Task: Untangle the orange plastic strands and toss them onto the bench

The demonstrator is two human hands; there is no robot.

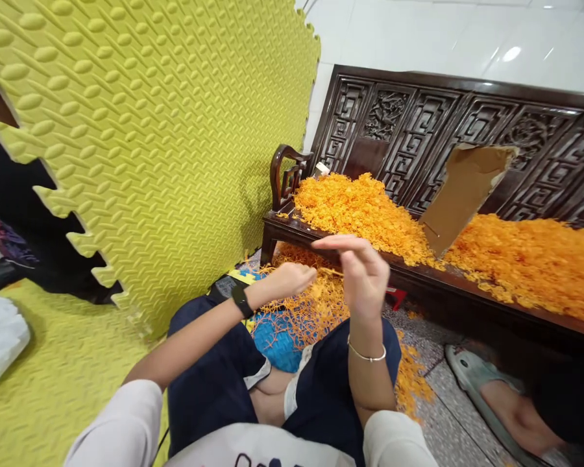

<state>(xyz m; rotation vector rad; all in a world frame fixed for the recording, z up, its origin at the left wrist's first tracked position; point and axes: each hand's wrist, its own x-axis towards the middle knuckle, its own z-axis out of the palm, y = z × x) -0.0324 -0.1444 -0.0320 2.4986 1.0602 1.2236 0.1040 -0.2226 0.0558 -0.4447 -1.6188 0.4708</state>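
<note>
In front of my knees, my left hand is closed in a pinch, with a dark band on its wrist. A short orange strand shows between my two hands and seems to come from my left fingertips. My right hand is raised beside it, index finger stretched to the left and thumb apart; whether it touches the strand cannot be made out. Beneath both hands lies a loose heap of thin orange strands, partly over a blue mat.
A dark carved wooden bench bears heaps of orange pieces, divided by a cardboard sheet. An upright yellow foam mat stands at left, a person behind it. A sandalled foot and a white bag are nearby.
</note>
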